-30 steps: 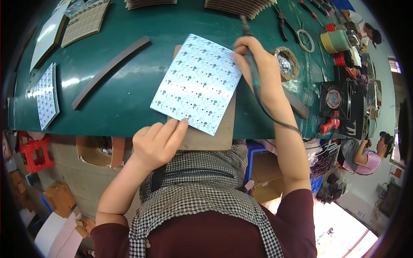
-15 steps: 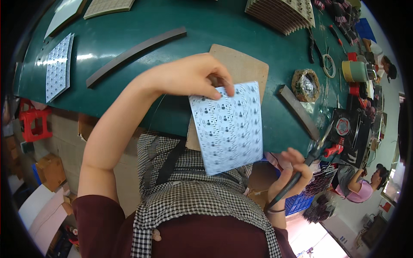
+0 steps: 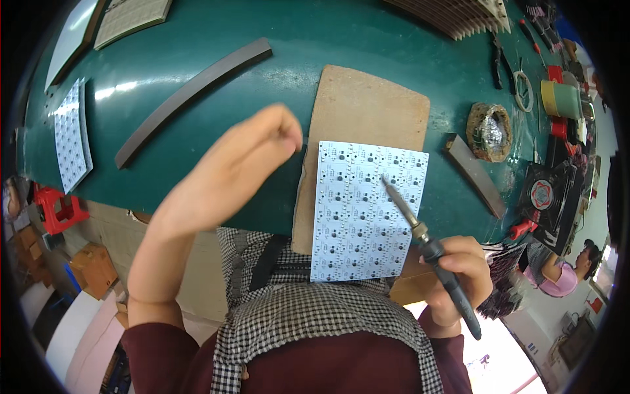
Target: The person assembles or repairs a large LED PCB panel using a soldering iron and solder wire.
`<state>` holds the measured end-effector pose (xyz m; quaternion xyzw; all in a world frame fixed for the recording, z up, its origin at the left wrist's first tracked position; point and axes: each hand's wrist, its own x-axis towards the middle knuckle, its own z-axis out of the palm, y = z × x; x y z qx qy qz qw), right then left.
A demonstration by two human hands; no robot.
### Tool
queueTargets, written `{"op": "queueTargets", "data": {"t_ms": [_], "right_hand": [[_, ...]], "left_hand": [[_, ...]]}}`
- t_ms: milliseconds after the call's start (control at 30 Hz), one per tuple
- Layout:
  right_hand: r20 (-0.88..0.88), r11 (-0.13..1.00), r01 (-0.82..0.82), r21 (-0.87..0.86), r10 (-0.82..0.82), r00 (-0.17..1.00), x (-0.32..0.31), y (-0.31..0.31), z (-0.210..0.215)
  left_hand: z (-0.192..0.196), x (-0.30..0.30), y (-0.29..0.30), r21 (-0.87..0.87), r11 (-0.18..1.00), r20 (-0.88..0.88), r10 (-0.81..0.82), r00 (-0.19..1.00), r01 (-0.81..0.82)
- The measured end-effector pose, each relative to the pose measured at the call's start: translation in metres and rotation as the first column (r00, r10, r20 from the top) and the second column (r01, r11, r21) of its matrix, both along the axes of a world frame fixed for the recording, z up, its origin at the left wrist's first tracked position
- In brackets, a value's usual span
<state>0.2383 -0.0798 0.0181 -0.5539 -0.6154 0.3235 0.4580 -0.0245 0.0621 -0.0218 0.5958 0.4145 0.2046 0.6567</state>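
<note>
A white circuit board panel [image 3: 367, 217] printed with rows of small dark marks lies on a brown flat board [image 3: 367, 108], its near end reaching over my apron. My right hand [image 3: 462, 276] is closed around the dark handle of a soldering iron [image 3: 430, 246]. The iron's tip points up and left over the panel's upper middle; whether it touches is hard to tell. Left of the panel and apart from it is my left hand [image 3: 266, 141], slightly blurred. Its fingers are curled together, and nothing shows in them.
A long grey bar [image 3: 193, 95] and similar panels [image 3: 73, 134] lie at left. On the right are a short bar [image 3: 476, 174], a rough round dish with shiny metal [image 3: 489, 131], a soldering iron stand [image 3: 541, 197] and a green pot [image 3: 561, 98]. A slotted rack [image 3: 453, 16] stands at the back.
My left hand has let go of the panel and moved left. The panel now lies on the brown board. My right hand has swung the iron's tip leftward over the panel.
</note>
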Motion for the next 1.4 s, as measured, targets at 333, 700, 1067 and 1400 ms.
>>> {"op": "queueTargets", "data": {"t_ms": [333,700,1067,1400], "right_hand": [[0.147,1.0,-0.026,-0.007,0.027,0.989,-0.022,0.028,0.002],[0.08,0.998,0.02,-0.06,-0.015,0.997,-0.027,0.045,-0.003],[0.11,0.996,-0.009,-0.088,0.019,0.994,-0.028,0.053,-0.005],[0.109,0.995,-0.012,-0.095,0.023,0.994,-0.03,0.055,-0.005]], "left_hand": [[-0.008,0.027,-0.051,0.565,0.805,-0.118,0.294,0.949,-0.179],[-0.009,0.031,-0.041,0.524,0.821,-0.17,0.363,0.916,-0.228],[-0.014,0.034,-0.039,0.615,0.757,-0.164,0.397,0.903,-0.221],[-0.014,0.033,-0.039,0.618,0.758,-0.162,0.383,0.909,-0.209]]}}
